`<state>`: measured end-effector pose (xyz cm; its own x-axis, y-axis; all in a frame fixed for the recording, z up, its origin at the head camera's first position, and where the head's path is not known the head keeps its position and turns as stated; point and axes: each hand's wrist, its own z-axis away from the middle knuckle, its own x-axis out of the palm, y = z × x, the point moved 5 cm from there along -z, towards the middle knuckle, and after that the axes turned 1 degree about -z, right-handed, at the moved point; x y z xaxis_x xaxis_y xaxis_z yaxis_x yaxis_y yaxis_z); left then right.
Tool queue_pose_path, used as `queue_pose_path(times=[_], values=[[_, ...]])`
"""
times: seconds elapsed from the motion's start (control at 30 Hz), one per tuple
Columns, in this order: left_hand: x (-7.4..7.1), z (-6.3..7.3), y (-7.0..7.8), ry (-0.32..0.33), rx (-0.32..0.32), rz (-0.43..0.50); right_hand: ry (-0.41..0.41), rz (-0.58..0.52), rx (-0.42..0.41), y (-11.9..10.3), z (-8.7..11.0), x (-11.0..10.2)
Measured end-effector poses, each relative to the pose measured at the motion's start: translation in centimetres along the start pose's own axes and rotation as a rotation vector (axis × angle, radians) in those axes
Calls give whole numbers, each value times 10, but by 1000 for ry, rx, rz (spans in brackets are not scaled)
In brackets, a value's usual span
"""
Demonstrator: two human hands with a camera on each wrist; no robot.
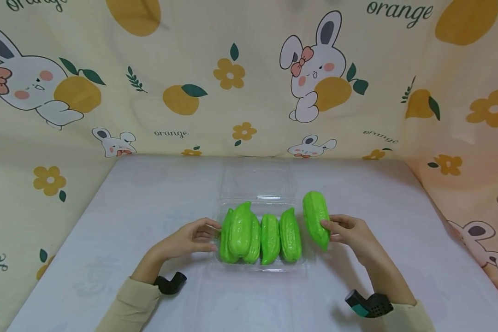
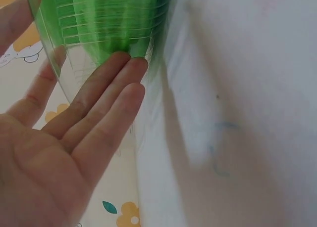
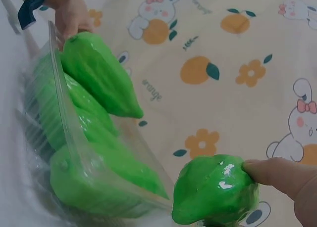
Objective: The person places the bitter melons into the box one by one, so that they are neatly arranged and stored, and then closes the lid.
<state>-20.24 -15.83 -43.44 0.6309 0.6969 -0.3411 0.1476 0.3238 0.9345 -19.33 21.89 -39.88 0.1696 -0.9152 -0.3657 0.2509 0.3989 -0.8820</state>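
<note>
My right hand (image 1: pixel 350 235) pinches a glossy, bright green ridged gourd (image 1: pixel 315 214) between thumb and fingers, just right of a clear plastic box (image 1: pixel 265 267). In the right wrist view that gourd (image 3: pixel 213 190) hangs beside the box wall, pointed end towards the camera's left. Several similar gourds (image 1: pixel 289 235) lie side by side in the box, one resting on top of others at the left. My left hand (image 1: pixel 192 237) is at the box's left side; in the left wrist view its extended fingers (image 2: pixel 111 113) touch or nearly touch the clear wall.
Behind the box, its clear hinged lid (image 1: pixel 257 180) lies folded back on the white table (image 1: pixel 149 198). A cream cloth (image 1: pixel 257 41) printed with rabbits and oranges hangs behind the table and along both sides.
</note>
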Motion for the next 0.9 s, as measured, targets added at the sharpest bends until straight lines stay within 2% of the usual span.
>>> queue_pose_path(times=[0.6, 0.9], values=[[8, -3, 1, 14, -20, 3, -24, 9, -27, -7, 6, 18], [10, -5, -1, 11, -5, 8, -19, 41, -16, -8, 7, 26]])
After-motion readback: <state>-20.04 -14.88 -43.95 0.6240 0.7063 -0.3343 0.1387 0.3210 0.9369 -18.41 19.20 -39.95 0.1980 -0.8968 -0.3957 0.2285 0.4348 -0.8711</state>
